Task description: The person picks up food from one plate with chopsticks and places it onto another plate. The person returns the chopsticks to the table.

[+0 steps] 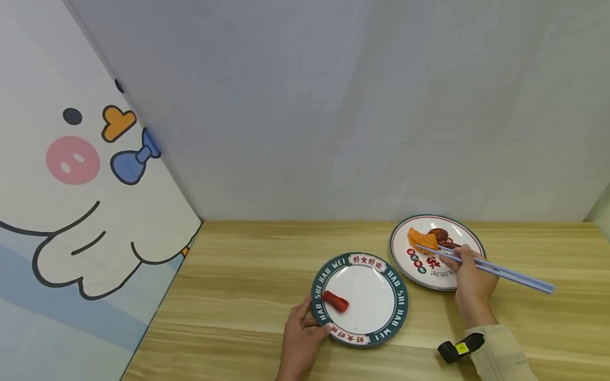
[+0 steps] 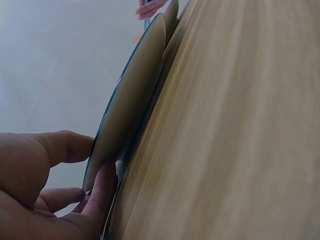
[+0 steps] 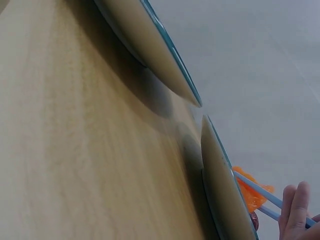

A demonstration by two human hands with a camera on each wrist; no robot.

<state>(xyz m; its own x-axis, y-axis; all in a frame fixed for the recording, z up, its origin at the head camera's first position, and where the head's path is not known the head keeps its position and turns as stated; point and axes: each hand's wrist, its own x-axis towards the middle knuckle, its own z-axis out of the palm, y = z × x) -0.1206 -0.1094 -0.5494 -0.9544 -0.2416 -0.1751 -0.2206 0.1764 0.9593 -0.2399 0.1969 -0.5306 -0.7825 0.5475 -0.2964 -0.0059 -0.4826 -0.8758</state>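
Note:
My left hand (image 1: 301,339) grips the near-left rim of a green-rimmed plate (image 1: 374,293); in the left wrist view the thumb is at its edge and a finger reaches underneath. A dark red piece of food (image 1: 336,301) lies on that plate's left side. With my right hand (image 1: 472,283) I hold a pair of pale blue chopsticks (image 1: 516,275) over the farther plate (image 1: 406,271). Their tips reach an orange, ridged piece of food (image 1: 422,239), seen also in the right wrist view between the chopsticks (image 3: 262,191). Beside it lie a brown, rounded piece (image 1: 438,234) and dark red strips.
Both plates stand on a wood-grain table (image 1: 240,278), rims close together. A grey-white wall sheet (image 1: 339,101) rises behind the table's back edge. On the left stands a panel with a cartoon figure (image 1: 99,215). A black wrist strap (image 1: 474,341) sits on my right wrist.

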